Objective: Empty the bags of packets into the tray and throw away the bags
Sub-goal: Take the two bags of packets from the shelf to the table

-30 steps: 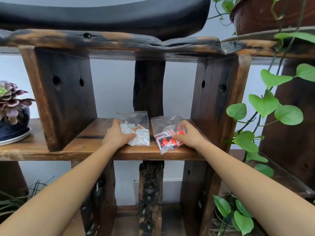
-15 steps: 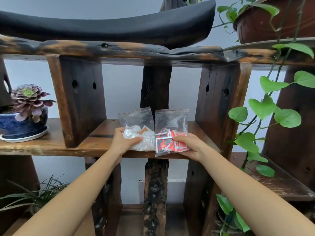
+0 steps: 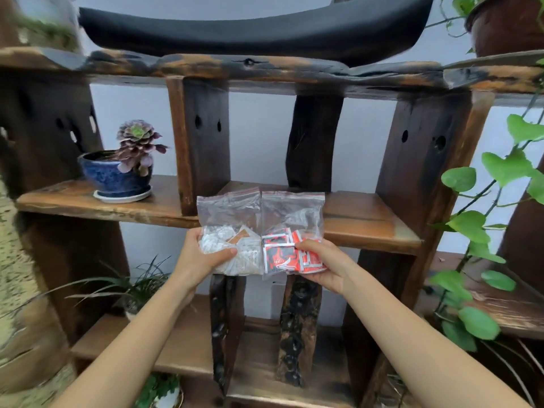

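Note:
Two clear zip bags hang upright side by side in front of the wooden shelf [image 3: 368,228]. My left hand [image 3: 200,254] grips the bag of white packets [image 3: 232,228] at its lower left. My right hand [image 3: 323,266] grips the bag of red and black packets [image 3: 290,231] at its lower right. Both bags are held off the shelf board, their edges touching in the middle. No tray or bin is in view.
A blue pot with a purple succulent [image 3: 123,169] stands on the shelf to the left. Green vine leaves [image 3: 471,228] hang at the right. Dark wooden uprights [image 3: 203,142] divide the shelf, and grassy plants [image 3: 135,284] sit on the lower board.
Both hands lifted the bags off the shelf board and drew them toward me and lower. The bags now hang upright, and the view has shifted right and back.

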Action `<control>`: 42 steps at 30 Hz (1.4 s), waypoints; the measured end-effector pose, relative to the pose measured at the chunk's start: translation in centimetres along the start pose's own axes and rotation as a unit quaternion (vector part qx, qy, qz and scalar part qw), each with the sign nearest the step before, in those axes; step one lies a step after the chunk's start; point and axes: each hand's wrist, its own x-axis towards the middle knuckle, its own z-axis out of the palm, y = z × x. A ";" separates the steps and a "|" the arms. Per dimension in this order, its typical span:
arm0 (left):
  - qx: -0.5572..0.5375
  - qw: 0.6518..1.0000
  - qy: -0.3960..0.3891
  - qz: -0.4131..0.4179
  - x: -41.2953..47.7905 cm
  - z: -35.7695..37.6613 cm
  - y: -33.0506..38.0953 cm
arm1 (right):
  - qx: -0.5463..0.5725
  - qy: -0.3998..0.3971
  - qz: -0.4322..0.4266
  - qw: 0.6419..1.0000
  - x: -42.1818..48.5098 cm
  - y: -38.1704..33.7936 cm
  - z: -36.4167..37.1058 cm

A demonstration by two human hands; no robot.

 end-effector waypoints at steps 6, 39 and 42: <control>0.026 0.997 0.067 -0.004 -5.4 -5.3 0.2 | -0.025 -0.046 0.016 0.999 -0.5 4.2 4.5; 0.079 0.709 0.695 -0.090 -72.1 -26.0 3.2 | -0.156 -0.654 0.262 0.693 -39.5 32.2 39.9; 0.087 0.670 0.733 -0.077 -79.0 -25.1 4.4 | -0.169 -0.695 0.277 0.641 -46.6 35.0 41.9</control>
